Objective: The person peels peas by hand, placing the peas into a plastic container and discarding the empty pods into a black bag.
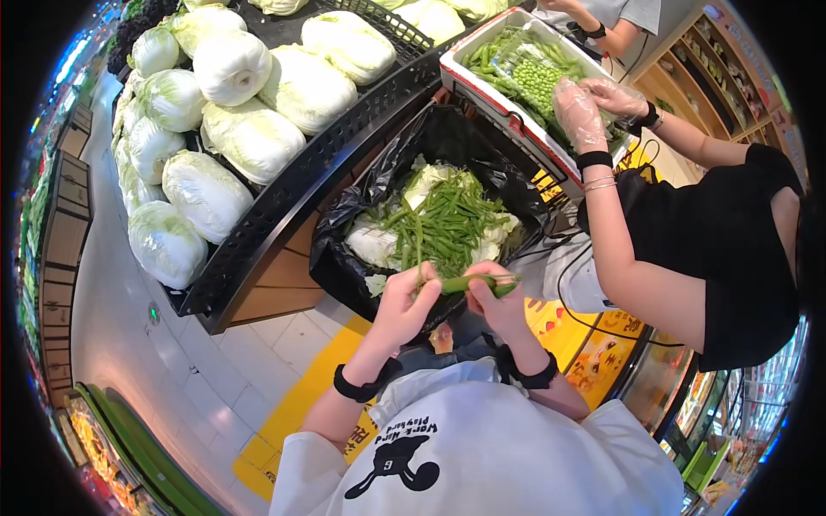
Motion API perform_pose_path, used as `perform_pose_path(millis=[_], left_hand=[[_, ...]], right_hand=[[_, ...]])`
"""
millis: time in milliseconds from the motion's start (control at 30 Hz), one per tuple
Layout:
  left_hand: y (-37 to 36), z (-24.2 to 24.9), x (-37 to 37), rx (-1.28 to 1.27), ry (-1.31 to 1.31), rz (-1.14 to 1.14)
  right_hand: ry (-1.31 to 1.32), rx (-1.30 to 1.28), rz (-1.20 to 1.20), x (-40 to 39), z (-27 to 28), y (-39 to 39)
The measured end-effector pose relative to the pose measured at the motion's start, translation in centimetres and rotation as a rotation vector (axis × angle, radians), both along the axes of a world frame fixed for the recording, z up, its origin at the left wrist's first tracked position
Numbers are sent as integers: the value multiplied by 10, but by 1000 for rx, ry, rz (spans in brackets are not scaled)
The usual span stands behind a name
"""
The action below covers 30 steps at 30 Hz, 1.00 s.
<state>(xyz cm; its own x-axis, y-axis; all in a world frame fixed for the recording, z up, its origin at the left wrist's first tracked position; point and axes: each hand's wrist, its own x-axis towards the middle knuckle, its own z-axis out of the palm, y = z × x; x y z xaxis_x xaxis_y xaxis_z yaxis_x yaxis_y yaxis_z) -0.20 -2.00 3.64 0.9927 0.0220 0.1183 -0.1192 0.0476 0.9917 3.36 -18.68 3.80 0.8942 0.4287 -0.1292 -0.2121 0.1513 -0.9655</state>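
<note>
One camera on the wearer's head looks forward and steeply down over the white shirt [551,430] to the fingers [425,294]. They lie close, just below the middle of its round, wide view, which takes in the black bag [331,258] beyond them and cabbages [168,245] farther off, forward and left.
</note>
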Motion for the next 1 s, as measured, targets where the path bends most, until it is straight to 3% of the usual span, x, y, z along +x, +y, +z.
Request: perform_pose_path(millis=[33,100,267,333,367,433,633,700,800,833,900,933,1000], left_hand=[[5,3,0,4,1,5],[13,8,1,289,-145,-20],[31,10,-4,273,-177,-190],[35,14,-7,248,-246,-283],[36,15,-6,255,-251,-282],[37,18,-5,381,-347,-189],[43,-3,12,666,-380,51],[38,-9,13,733,-487,77],[38,-7,9,732,-447,132],[38,-4,7,725,-424,189],[37,1,5,756,-436,211],[36,3,3,784,-450,228],[29,4,2,754,-485,214]], right_hand=[[1,4,5,1,1,-1],[-180,-219,-1,3,3,-2],[-361,-261,191,6,16,-2],[52,-117,529,6,17,-4],[44,-114,529,5,17,-2],[295,-120,430,-2,17,4],[188,-202,123,-14,0,33],[-386,-553,12,-9,0,36],[-547,-462,3,-6,-2,32],[-544,-461,8,-7,0,29],[31,-195,67,-5,5,26],[-137,-226,58,-3,2,24],[-35,-195,20,-2,8,28]])
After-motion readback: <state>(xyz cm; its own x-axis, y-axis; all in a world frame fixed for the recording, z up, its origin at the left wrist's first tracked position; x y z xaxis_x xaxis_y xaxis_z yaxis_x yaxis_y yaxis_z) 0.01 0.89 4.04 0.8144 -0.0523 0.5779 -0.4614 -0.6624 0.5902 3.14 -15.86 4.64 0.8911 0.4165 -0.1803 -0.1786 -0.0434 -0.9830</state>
